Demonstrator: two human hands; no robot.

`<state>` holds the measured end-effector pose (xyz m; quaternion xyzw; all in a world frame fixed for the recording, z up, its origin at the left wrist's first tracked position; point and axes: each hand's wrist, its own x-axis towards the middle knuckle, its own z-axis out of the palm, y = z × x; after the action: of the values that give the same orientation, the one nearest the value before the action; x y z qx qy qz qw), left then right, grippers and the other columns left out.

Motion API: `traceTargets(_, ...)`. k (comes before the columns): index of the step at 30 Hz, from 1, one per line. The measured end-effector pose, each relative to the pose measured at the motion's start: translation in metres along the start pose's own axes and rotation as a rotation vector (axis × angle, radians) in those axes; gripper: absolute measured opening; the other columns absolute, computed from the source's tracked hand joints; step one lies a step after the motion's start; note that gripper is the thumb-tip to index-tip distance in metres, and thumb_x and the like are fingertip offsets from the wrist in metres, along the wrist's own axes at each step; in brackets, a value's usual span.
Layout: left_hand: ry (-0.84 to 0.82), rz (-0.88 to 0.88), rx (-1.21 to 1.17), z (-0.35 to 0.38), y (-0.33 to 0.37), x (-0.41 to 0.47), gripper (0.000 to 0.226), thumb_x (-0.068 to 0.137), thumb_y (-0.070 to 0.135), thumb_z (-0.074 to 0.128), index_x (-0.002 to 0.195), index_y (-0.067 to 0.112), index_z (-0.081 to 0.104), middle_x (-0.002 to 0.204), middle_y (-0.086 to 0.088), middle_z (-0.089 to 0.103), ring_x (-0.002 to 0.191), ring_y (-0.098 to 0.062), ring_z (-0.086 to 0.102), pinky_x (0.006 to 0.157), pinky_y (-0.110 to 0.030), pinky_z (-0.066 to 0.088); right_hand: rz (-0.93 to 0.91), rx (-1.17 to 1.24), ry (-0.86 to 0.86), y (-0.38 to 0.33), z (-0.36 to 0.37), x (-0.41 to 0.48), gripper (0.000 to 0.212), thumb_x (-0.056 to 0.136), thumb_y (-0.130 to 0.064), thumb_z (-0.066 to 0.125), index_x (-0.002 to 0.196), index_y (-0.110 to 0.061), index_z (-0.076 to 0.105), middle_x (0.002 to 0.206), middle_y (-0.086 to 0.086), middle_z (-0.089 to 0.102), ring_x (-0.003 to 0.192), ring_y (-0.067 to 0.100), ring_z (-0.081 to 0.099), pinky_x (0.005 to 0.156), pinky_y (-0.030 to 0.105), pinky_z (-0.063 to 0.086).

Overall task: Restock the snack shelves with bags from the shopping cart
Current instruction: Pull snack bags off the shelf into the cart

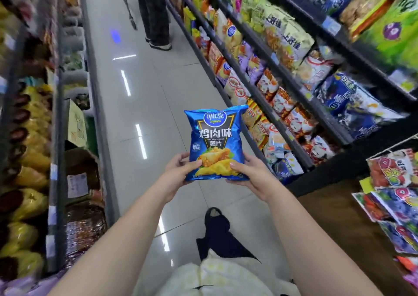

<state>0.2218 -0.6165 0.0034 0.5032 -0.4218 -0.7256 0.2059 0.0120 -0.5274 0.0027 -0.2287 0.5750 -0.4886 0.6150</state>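
Blue chip bag [214, 142] is held upright mid-aisle, front toward cam, above the tiled floor [147, 92], not on any shelf. Left hand [178, 173] grips the bag's lower-left corner, right hand [251, 178] the lower-right. Fingers [192, 163] of both are curled round the bottom edge, thumbs on the front. Snack shelves [291, 76] run along the right, packed w/ bags, near but apart from the held one. More shelving [56, 115] on the left w/ a cardboard box [77, 124]. Further up the aisle: another person's legs [156, 20] beside part of a cart [129, 6].
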Motion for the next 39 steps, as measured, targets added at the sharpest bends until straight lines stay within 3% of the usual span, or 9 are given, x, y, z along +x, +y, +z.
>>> traceTargets(3, 0.037, 0.072, 0.001, 0.0, 0.056, 0.051, 0.045, 0.088, 0.02, 0.072, 0.128, 0.019, 0.052, 0.115, -0.008, 0.069, 0.092, -0.02, 0.068, 0.083, -0.038, 0.054, -0.1, -0.013, 0.089, -0.053, 0.001, 0.063, 0.049, 0.084, -0.007, 0.072, 0.129, -0.015, 0.053, 0.118, 0.005, 0.069, 0.101, 0.025, 0.068, 0.082, 0.043, 0.057)
traceTargets(8, 0.122, 0.173, -0.011, 0.001, 0.162, 0.132, 0.044, 0.087, 0.021, 0.073, 0.127, 0.019, 0.054, 0.107, -0.007, 0.071, 0.081, -0.016, 0.069, 0.073, -0.032, 0.054, -0.251, -0.023, 0.172, -0.159, 0.004, 0.164, 0.047, 0.08, -0.002, 0.075, 0.122, -0.013, 0.057, 0.115, 0.007, 0.068, 0.095, 0.019, 0.068, 0.067, 0.025, 0.055)
traceTargets(13, 0.189, 0.285, -0.03, -0.002, 0.258, 0.216, 0.04, 0.089, 0.02, 0.071, 0.125, 0.016, 0.056, 0.094, -0.001, 0.072, 0.068, -0.008, 0.069, 0.061, -0.023, 0.052, -0.323, -0.017, 0.172, -0.25, 0.013, 0.256, 0.048, 0.084, -0.006, 0.072, 0.128, -0.008, 0.055, 0.121, 0.011, 0.066, 0.108, 0.027, 0.066, 0.097, 0.046, 0.051)
traceTargets(18, 0.243, 0.41, -0.063, -0.007, 0.351, 0.297, 0.039, 0.089, 0.023, 0.071, 0.123, 0.017, 0.054, 0.103, -0.009, 0.069, 0.077, -0.015, 0.067, 0.07, -0.027, 0.05, -0.4, -0.032, 0.217, -0.336, 0.027, 0.332, 0.039, 0.086, -0.005, 0.07, 0.122, -0.011, 0.056, 0.115, 0.006, 0.068, 0.103, 0.02, 0.067, 0.092, 0.037, 0.055)
traceTargets(24, 0.127, 0.582, 0.009, -0.013, 0.49, 0.395, 0.032, 0.09, 0.025, 0.07, 0.118, 0.018, 0.056, 0.093, -0.002, 0.065, 0.076, -0.01, 0.064, 0.069, -0.025, 0.05, -0.552, 0.005, 0.349, -0.447, 0.04, 0.426, 0.035, 0.084, -0.006, 0.072, 0.116, -0.012, 0.057, 0.106, 0.003, 0.07, 0.09, 0.016, 0.069, 0.08, 0.029, 0.057)
traceTargets(29, 0.006, 0.632, 0.158, -0.016, 0.595, 0.476, 0.036, 0.089, 0.037, 0.07, 0.118, 0.023, 0.057, 0.105, -0.002, 0.068, 0.088, -0.014, 0.066, 0.068, -0.027, 0.051, -0.617, 0.021, 0.482, -0.527, 0.042, 0.49, 0.036, 0.075, -0.019, 0.081, 0.106, -0.023, 0.062, 0.11, 0.005, 0.072, 0.1, 0.024, 0.069, 0.097, 0.048, 0.051)
traceTargets(33, -0.083, 0.684, 0.293, 0.006, 0.671, 0.532, 0.039, 0.089, 0.044, 0.067, 0.122, 0.025, 0.056, 0.104, 0.005, 0.06, 0.092, -0.012, 0.062, 0.074, -0.029, 0.05, -0.687, -0.003, 0.625, -0.583, 0.033, 0.52, 0.032, 0.083, -0.017, 0.075, 0.109, -0.022, 0.058, 0.11, 0.003, 0.069, 0.099, 0.019, 0.067, 0.098, 0.042, 0.05)
traceTargets(36, -0.169, 0.735, 0.361, 0.039, 0.719, 0.569, 0.044, 0.089, 0.048, 0.065, 0.126, 0.025, 0.055, 0.113, 0.003, 0.059, 0.1, -0.018, 0.062, 0.087, -0.038, 0.053, -0.76, -0.162, 0.751, -0.625, 0.021, 0.532, 0.03, 0.09, -0.018, 0.068, 0.116, -0.02, 0.051, 0.098, -0.01, 0.061, 0.086, 0.002, 0.06, 0.088, 0.027, 0.047)
traceTargets(39, -0.249, 0.772, 0.367, 0.078, 0.76, 0.605, 0.044, 0.09, 0.048, 0.065, 0.126, 0.026, 0.055, 0.117, 0.0, 0.059, 0.102, -0.018, 0.061, 0.091, -0.04, 0.053, -0.814, -0.31, 0.868, -0.668, -0.004, 0.546, 0.033, 0.091, -0.023, 0.066, 0.121, -0.019, 0.053, 0.105, -0.006, 0.061, 0.091, 0.008, 0.06, 0.085, 0.027, 0.048)
